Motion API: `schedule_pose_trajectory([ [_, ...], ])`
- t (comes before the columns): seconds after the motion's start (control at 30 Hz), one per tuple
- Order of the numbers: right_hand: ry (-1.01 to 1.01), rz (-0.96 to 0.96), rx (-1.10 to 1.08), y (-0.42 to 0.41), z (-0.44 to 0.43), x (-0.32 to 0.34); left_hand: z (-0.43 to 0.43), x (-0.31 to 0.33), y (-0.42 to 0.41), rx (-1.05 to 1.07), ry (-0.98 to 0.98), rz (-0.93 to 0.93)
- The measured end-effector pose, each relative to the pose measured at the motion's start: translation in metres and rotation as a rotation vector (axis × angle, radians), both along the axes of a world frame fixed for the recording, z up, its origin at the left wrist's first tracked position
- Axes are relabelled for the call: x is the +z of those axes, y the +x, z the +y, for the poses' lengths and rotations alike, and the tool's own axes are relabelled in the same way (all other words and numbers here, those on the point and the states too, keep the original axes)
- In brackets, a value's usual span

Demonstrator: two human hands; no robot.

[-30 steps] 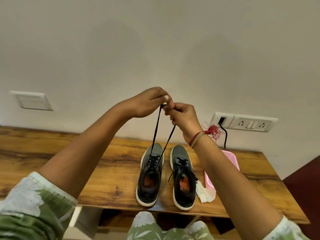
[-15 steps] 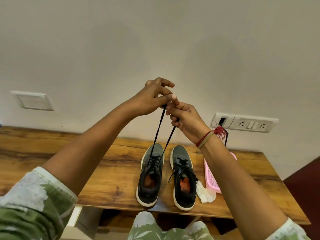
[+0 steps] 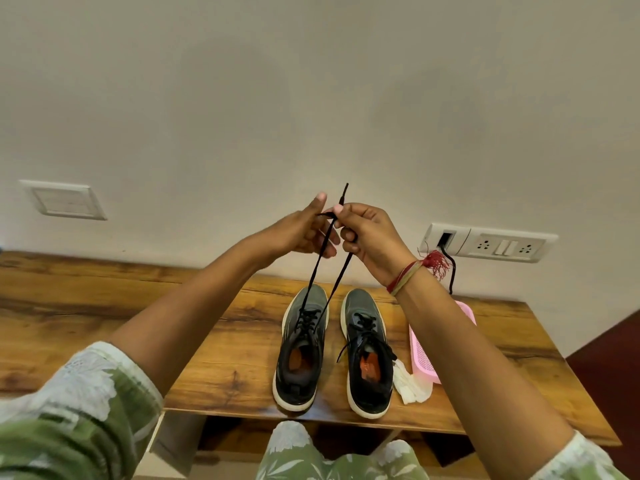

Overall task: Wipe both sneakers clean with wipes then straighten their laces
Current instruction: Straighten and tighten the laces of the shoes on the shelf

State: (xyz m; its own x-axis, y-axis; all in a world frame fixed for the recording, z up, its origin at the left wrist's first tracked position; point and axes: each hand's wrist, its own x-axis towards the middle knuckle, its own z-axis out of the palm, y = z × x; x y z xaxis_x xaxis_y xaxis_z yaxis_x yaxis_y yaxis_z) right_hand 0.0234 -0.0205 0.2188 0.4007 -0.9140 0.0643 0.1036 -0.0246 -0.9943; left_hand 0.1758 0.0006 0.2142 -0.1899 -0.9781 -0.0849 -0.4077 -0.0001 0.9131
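— Wooden bench (image 3: 207, 341) against a pale wall. Where are the sneakers?
— Side by side on it, toes to the wall. The left hand (image 3: 301, 232) and right hand (image 3: 369, 233) pinch the black laces (image 3: 316, 270), drawn up taut from the left sneaker (image 3: 302, 358). Crumpled wipes (image 3: 412, 384) touch the right sneaker (image 3: 367, 375).

Soft even daylight, sharp focus, wide-angle bending at edges.

Grey sneakers (image 3: 332, 348) side by side, laces (image 3: 317, 268) raised
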Motion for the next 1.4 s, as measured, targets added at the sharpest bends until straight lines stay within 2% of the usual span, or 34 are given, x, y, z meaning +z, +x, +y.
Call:
schedule_pose_trajectory([
  [0.17,0.006,0.011,-0.034,-0.006,-0.004,-0.001,-0.001,-0.008,0.003,0.053,0.029,0.154],
  [0.37,0.027,-0.107,-0.076,-0.006,-0.002,0.002,0.002,0.001,0.006,-0.036,-0.171,0.187],
  [0.5,0.06,-0.208,-0.097,-0.011,0.0,0.006,0.006,0.0,0.009,0.087,-0.183,0.249],
  [0.67,-0.02,-0.171,-0.181,-0.014,0.003,0.016,0.008,0.004,0.011,0.222,-0.248,0.362],
  [1.03,-0.095,-0.197,-0.292,-0.008,0.006,0.026,0.008,0.023,0.0,0.254,-0.292,0.414],
  [1.4,-0.145,-0.211,-0.313,-0.003,0.01,0.025,0.008,0.02,0.003,0.307,-0.298,0.439],
])
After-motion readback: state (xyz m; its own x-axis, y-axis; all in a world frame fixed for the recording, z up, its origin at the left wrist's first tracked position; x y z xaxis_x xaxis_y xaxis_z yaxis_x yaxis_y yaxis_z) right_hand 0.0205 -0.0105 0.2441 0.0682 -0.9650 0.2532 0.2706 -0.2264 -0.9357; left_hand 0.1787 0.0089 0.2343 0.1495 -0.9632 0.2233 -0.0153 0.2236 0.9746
